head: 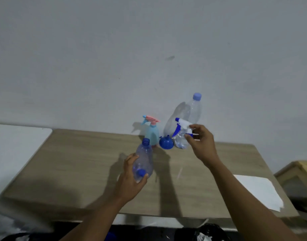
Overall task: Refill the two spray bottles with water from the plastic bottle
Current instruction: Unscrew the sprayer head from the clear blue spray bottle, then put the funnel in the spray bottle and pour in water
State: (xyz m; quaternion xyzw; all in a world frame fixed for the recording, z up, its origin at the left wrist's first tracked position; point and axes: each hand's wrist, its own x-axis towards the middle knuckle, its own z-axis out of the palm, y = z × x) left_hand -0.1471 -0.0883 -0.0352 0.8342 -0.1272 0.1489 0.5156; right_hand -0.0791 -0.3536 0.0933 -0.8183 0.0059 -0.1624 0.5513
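My left hand (130,178) grips a small clear plastic bottle (143,160) with a blue cap, held above the wooden table (79,171). My right hand (200,140) grips the clear spray bottle (181,139) with a white and blue trigger head at its neck. A light blue spray bottle (152,132) with a pink trigger stands by the wall. A blue funnel (166,142) lies between the two spray bottles. A large clear plastic bottle (194,110) with a pale blue cap stands behind the clear sprayer.
A white sheet of paper (258,192) lies on the table's right end. A white surface (15,146) adjoins the table on the left. A wooden box (298,178) sits to the right. The grey wall (149,58) stands directly behind the bottles.
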